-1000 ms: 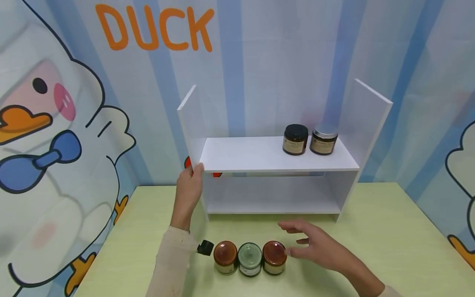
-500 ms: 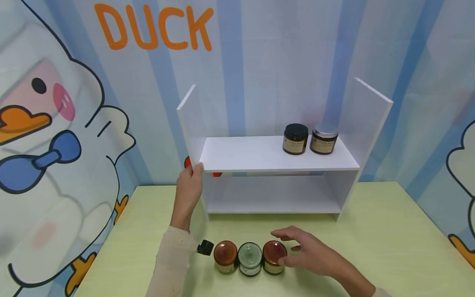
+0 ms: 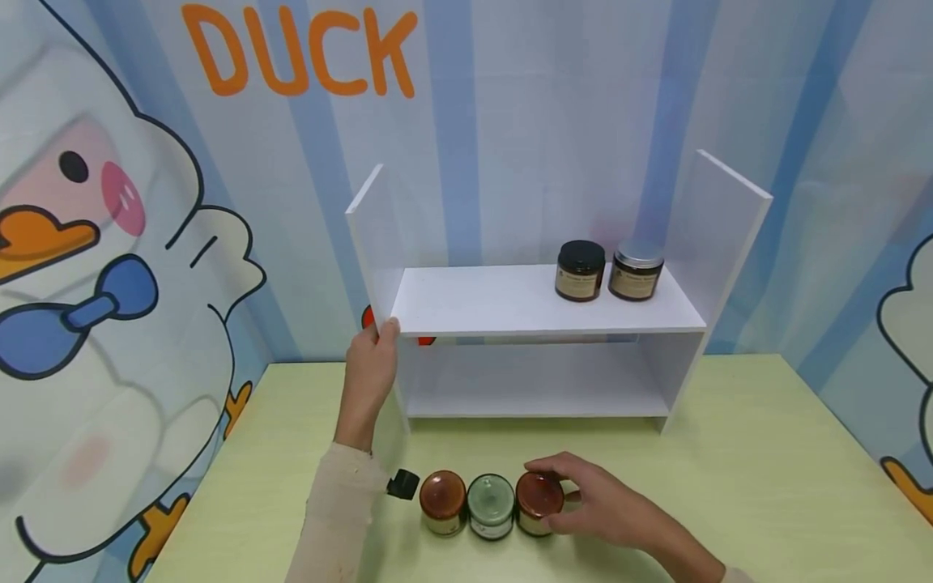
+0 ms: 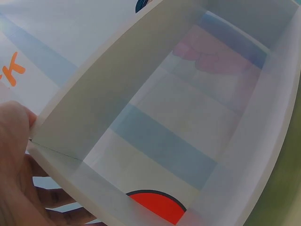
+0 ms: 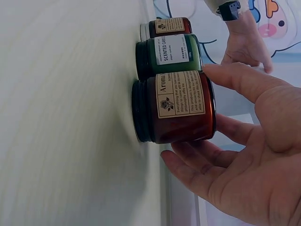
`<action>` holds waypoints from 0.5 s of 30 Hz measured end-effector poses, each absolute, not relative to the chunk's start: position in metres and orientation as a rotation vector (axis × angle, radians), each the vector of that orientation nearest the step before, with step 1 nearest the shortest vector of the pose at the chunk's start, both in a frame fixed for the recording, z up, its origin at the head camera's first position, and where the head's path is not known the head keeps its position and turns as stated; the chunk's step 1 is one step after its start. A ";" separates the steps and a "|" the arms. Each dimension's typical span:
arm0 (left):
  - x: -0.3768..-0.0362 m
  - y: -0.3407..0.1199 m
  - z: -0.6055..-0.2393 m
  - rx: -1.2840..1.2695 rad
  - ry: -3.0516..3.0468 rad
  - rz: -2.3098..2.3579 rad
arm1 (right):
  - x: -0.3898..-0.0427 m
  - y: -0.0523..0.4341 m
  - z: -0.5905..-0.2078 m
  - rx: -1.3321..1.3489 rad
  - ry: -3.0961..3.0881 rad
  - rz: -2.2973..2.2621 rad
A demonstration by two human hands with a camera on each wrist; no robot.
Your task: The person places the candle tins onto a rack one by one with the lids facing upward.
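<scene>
Five jars in all: three in a row on the desk, two amber and one green. Two dark jars stand on the one white shelf unit.

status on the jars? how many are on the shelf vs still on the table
Done: two jars, a black-lidded jar and a silver-lidded jar, stand on the white shelf. In hand: the right hand curls round the right brown jar, which stands on the table; the left hand holds the shelf's left panel. Left: the green jar and the left brown jar, untouched.
</scene>
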State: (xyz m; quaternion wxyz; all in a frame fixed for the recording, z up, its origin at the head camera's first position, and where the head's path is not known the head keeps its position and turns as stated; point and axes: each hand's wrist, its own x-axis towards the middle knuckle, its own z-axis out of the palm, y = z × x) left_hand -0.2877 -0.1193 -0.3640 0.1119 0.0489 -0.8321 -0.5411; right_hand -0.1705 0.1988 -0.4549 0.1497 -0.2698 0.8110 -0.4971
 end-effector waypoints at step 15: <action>-0.288 -0.120 -0.364 0.141 -2.449 -1.576 | -0.172 0.191 -0.459 -0.774 2.372 -1.375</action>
